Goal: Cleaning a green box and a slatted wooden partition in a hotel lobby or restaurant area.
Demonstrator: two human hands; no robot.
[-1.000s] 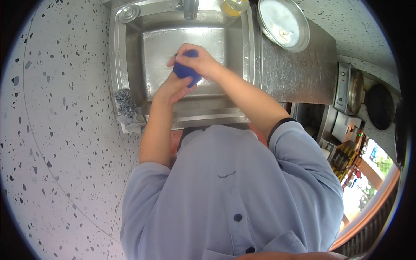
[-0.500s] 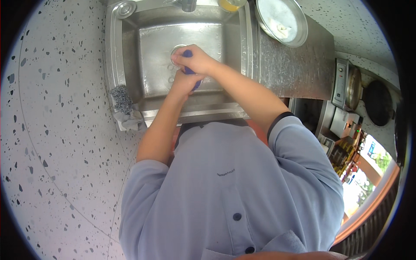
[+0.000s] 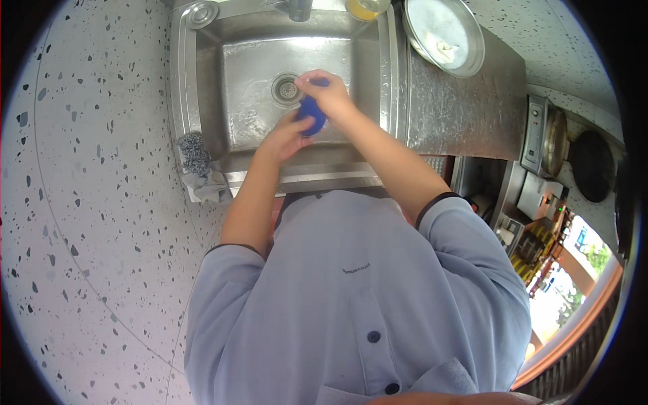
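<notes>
Over the steel sink (image 3: pixel 246 94) I hold a blue cloth (image 3: pixel 312 115), bunched up between my two hands. My right hand (image 3: pixel 331 96) is closed round its upper end, where a bit of blue shows at the knuckles. At the lower end, my left hand (image 3: pixel 285 140) grips the cloth with the thumb on top and the fingers partly hidden. The round drain (image 3: pixel 287 89) lies just left of my right hand. The sink floor is wet, and the tap (image 3: pixel 299 9) points down at the far edge.
A steel scourer (image 3: pixel 194 154) and a grey rag (image 3: pixel 208 186) sit on the sink's near left corner. A metal bowl of whitish liquid (image 3: pixel 466 42) stands at the far right, beside a container of yellow liquid (image 3: pixel 366 9). A round metal lid (image 3: pixel 202 13) rests at the far left corner.
My hands have shifted right and come slightly apart from their tight, close grip. More of the blue cloth shows between them, and the drain is uncovered to view.
</notes>
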